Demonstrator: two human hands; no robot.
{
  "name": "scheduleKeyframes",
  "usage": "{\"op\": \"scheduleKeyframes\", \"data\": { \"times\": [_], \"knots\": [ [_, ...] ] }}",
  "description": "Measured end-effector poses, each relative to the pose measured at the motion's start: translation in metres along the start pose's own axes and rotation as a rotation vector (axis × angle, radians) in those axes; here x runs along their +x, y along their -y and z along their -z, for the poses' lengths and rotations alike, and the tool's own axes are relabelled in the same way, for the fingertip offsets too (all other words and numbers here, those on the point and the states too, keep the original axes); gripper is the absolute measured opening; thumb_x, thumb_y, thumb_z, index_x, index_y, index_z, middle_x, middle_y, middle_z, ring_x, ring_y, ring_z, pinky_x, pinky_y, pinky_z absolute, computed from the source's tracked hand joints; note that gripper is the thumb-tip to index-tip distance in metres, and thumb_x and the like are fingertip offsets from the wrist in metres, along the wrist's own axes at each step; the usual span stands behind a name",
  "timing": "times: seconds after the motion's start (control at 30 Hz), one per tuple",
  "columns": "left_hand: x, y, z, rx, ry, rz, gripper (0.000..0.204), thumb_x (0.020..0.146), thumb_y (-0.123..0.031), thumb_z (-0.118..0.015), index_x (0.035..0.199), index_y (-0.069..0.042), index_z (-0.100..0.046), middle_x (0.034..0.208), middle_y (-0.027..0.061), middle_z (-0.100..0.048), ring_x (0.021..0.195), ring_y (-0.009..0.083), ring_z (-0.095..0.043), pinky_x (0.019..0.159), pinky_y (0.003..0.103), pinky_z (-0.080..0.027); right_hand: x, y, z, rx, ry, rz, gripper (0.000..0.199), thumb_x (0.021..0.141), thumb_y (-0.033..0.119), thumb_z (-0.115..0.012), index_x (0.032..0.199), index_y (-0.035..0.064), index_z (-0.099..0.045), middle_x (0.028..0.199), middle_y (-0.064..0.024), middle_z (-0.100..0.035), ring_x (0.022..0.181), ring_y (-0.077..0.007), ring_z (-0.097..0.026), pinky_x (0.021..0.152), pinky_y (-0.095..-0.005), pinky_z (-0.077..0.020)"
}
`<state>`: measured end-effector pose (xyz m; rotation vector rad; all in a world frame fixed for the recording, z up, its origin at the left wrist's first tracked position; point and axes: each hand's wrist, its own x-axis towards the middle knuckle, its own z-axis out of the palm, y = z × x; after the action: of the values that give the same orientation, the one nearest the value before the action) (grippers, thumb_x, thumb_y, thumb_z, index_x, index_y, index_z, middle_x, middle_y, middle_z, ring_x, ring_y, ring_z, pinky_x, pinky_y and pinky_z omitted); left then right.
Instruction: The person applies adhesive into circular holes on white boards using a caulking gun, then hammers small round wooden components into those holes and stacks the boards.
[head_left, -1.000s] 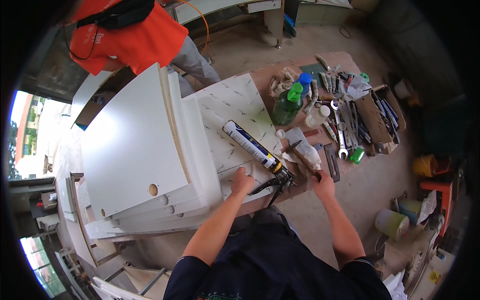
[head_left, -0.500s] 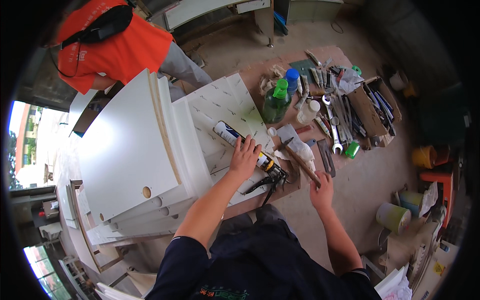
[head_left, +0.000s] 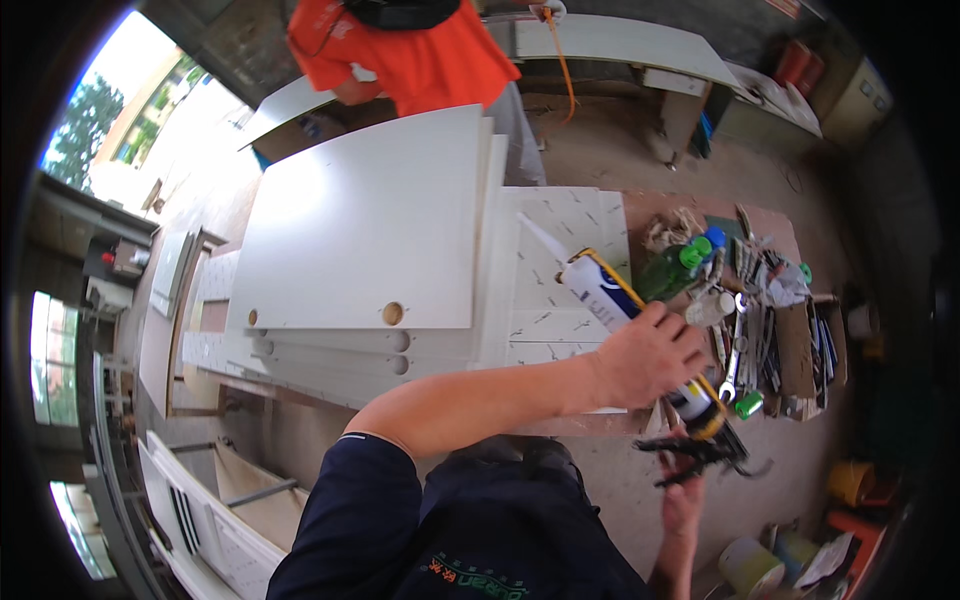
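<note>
A caulking gun [head_left: 706, 418] loaded with a white and blue cartridge [head_left: 597, 290] is raised over the right part of the worktable. Its long pale nozzle [head_left: 540, 236] points up and left. My left hand [head_left: 652, 352] is closed around the middle of the gun, over the cartridge. At the rear end, my right hand [head_left: 683, 492] grips by the black handle and trigger; its fingers are partly hidden behind them. White boards [head_left: 370, 225] with round holes near one edge lie stacked to the left of the gun.
Past the gun, a green bottle [head_left: 672, 270], a wrench [head_left: 736, 350], a green cap [head_left: 749, 404] and a cardboard box [head_left: 797, 350] of tools crowd the table. A person in an orange shirt [head_left: 430, 65] stands behind the boards. Paint buckets [head_left: 750, 565] stand at lower right.
The caulking gun has been lifted off the board in my left hand. My right hand has let go of the hammer and moved to the gun's handle. The view has swung left.
</note>
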<state>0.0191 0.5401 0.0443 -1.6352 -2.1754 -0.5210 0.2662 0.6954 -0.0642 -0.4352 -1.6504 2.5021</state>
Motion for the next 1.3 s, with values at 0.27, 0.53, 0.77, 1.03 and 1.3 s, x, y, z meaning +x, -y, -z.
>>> {"op": "scheduleKeyframes", "data": {
  "times": [0.27, 0.53, 0.77, 1.03, 1.3],
  "knots": [
    [-0.066, -0.012, 0.096, -0.057, -0.279, 0.218, 0.029, 0.061, -0.016, -0.067, 0.087, -0.008, -0.056, 0.084, 0.0062, -0.057, 0.075, 0.0223, -0.055, 0.074, 0.035, -0.043, -0.013, 0.113, -0.089, -0.148, 0.237, -0.229, 0.069, 0.073, 0.047, -0.082, 0.112, -0.0018, -0.053, 0.087, -0.0126, -0.059, 0.076, -0.0256, -0.063, 0.076, -0.0449, -0.0530],
    [-0.139, 0.012, 0.106, -0.236, -0.404, 0.330, 0.041, 0.048, -0.011, -0.066, 0.087, -0.008, -0.055, 0.081, 0.0064, -0.055, 0.075, 0.0244, -0.055, 0.074, 0.035, -0.043, -0.028, 0.130, -0.178, -0.374, 0.143, -0.270, 0.064, 0.076, 0.054, -0.077, 0.100, 0.0002, -0.051, 0.071, -0.0066, -0.051, 0.060, -0.0166, -0.051, 0.057, -0.0318, -0.0453],
    [-0.165, 0.025, 0.136, -0.443, -0.547, 0.272, 0.042, 0.046, -0.010, -0.065, 0.086, -0.007, -0.054, 0.080, 0.0076, -0.053, 0.074, 0.0260, -0.054, 0.073, 0.036, -0.042, -0.077, 0.158, -0.259, -0.536, -0.084, -0.247, 0.055, 0.080, 0.049, -0.074, 0.097, 0.0012, -0.053, 0.067, -0.0064, -0.051, 0.059, -0.0152, -0.051, 0.054, -0.0284, -0.0426],
    [-0.184, 0.034, 0.179, -0.489, -0.663, 0.256, 0.028, 0.059, -0.012, -0.064, 0.085, -0.007, -0.055, 0.078, 0.0065, -0.052, 0.072, 0.0238, -0.053, 0.072, 0.036, -0.042, -0.086, 0.177, -0.328, -0.624, -0.031, -0.159, 0.074, 0.080, 0.054, -0.072, 0.117, -0.0066, -0.050, 0.079, -0.0132, -0.061, 0.073, -0.0240, -0.064, 0.068, -0.0363, -0.0551],
    [-0.288, 0.092, 0.256, -0.001, -0.680, 0.411, 0.017, 0.067, -0.015, -0.062, 0.081, -0.008, -0.055, 0.074, 0.0049, -0.052, 0.066, 0.0205, -0.053, 0.070, 0.035, -0.045, -0.017, 0.102, -0.388, -0.536, 0.359, -0.182, 0.083, 0.073, 0.065, -0.072, 0.117, -0.0034, -0.052, 0.086, -0.0122, -0.061, 0.079, -0.0241, -0.063, 0.082, -0.0434, -0.0522]
  ]
}}
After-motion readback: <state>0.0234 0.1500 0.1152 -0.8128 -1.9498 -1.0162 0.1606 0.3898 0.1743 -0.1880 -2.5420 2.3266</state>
